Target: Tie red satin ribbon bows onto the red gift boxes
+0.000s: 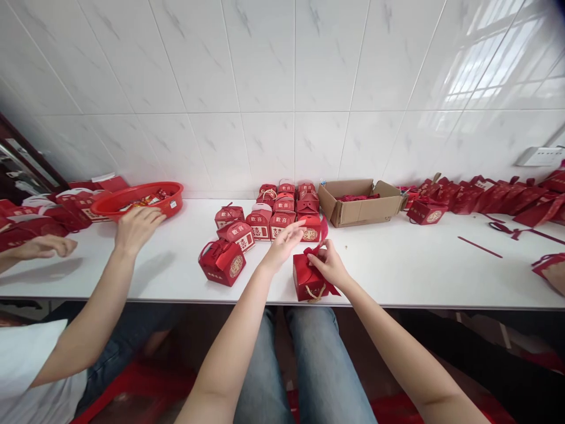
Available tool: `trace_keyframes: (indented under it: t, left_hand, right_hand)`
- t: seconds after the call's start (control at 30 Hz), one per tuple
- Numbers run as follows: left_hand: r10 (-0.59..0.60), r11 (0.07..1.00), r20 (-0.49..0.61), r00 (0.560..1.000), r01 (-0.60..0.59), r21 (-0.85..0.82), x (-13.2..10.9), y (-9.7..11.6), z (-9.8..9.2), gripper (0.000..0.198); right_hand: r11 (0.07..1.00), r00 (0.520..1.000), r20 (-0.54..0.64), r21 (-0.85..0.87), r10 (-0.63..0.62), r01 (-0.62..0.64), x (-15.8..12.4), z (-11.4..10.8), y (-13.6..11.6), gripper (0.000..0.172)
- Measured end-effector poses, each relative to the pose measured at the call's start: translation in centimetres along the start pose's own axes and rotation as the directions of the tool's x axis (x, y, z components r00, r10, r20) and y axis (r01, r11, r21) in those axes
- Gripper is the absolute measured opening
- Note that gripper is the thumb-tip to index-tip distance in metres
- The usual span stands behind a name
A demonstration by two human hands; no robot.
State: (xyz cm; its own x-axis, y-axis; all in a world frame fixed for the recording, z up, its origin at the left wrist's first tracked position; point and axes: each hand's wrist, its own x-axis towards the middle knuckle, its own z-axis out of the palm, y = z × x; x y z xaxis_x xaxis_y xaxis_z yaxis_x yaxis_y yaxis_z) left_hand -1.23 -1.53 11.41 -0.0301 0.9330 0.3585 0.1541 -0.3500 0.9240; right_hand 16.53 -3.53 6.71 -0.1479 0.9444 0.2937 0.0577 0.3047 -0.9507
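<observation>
A small red gift box [304,281] with a rope handle [316,294] stands at the table's front edge before me. Red ribbon [332,288] is on its top and hangs down its right side. My right hand [330,266] is closed, pinching the ribbon over the top of this box. Just beyond the box, up and to the left, my left hand [285,242] hovers with its fingers stretched out and nothing in them. Behind that hand stand rows of closed red boxes [282,219]. Another ribboned red box [222,262] stands to the left.
An open cardboard box [359,203] holding dark red items is at the back. To the left, a co-worker's hand [138,228] is at a red plastic basin [136,197] with wrapped sweets. On the right are more red boxes [485,197], loose ribbon [480,247] and another person's hand [555,277].
</observation>
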Motion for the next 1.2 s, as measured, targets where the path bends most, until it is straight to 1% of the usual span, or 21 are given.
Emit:
trace_keyframes:
  t: [0.03, 0.1, 0.17, 0.23, 0.37, 0.5, 0.6, 0.8, 1.0, 1.1, 1.2]
  left_hand:
    - [-0.013, 1.000, 0.105, 0.994, 0.013, 0.007, 0.0, -0.2, 0.8, 0.029]
    - [-0.036, 0.999, 0.237, 0.971, 0.031, 0.025, -0.5, -0.5, 1.5, 0.025]
    - [-0.043, 0.999, 0.287, 0.957, 0.032, 0.044, -1.2, -0.9, 1.4, 0.022]
    - [-0.033, 0.998, 0.292, 0.956, 0.015, 0.061, -1.7, -1.2, 1.2, 0.020]
    - [-0.020, 0.997, 0.265, 0.964, -0.001, 0.081, -2.1, -1.7, 1.2, 0.021]
    - [-0.052, 0.996, 0.277, 0.959, 0.031, 0.083, -2.0, -2.1, 1.5, 0.024]
    - [-0.065, 0.996, 0.279, 0.958, 0.046, 0.073, -1.9, -2.3, 1.7, 0.020]
    - [-0.076, 0.996, 0.277, 0.958, 0.084, -0.018, -1.6, -2.6, 2.2, 0.013]
    - [-0.012, 0.990, 0.250, 0.968, 0.046, -0.131, -2.2, -3.0, 2.6, 0.008]
    - [0.008, 0.984, 0.269, 0.963, 0.040, -0.174, -2.6, -3.0, 2.5, 0.014]
    - [0.007, 0.976, 0.294, 0.956, 0.057, -0.209, -2.6, -3.2, 2.2, 0.033]
  right_hand:
    - [1.000, 1.000, -0.008, -0.004, 0.004, -0.004, 0.0, 0.0, -0.1, 0.036]
    - [1.000, 1.000, -0.022, -0.016, 0.013, -0.014, -0.1, 0.0, -0.3, 0.038]
    - [0.999, 0.999, -0.034, -0.030, 0.024, -0.025, -0.2, 0.0, -0.5, 0.041]
    - [0.999, 0.998, -0.054, -0.039, 0.031, -0.033, -0.2, 0.0, -0.7, 0.044]
    - [0.998, 0.994, -0.106, -0.052, 0.041, -0.046, -0.2, -0.2, -0.7, 0.048]
    - [0.998, 0.997, -0.077, -0.059, 0.026, -0.030, 0.0, -0.3, -0.5, 0.046]
    - [0.998, 0.999, -0.046, -0.064, 0.011, -0.014, 0.2, -0.3, -0.4, 0.045]
    - [0.999, 0.999, 0.014, 0.018, 0.032, -0.032, 0.4, -0.5, -0.3, 0.046]
    - [0.995, 0.999, -0.002, 0.084, 0.048, -0.047, 0.6, -0.5, 0.1, 0.046]
    - [0.995, 0.998, -0.005, 0.085, 0.058, -0.057, 0.6, -0.5, 0.0, 0.045]
    - [0.994, 0.997, 0.019, 0.076, 0.075, -0.077, 0.5, -0.5, -0.3, 0.045]
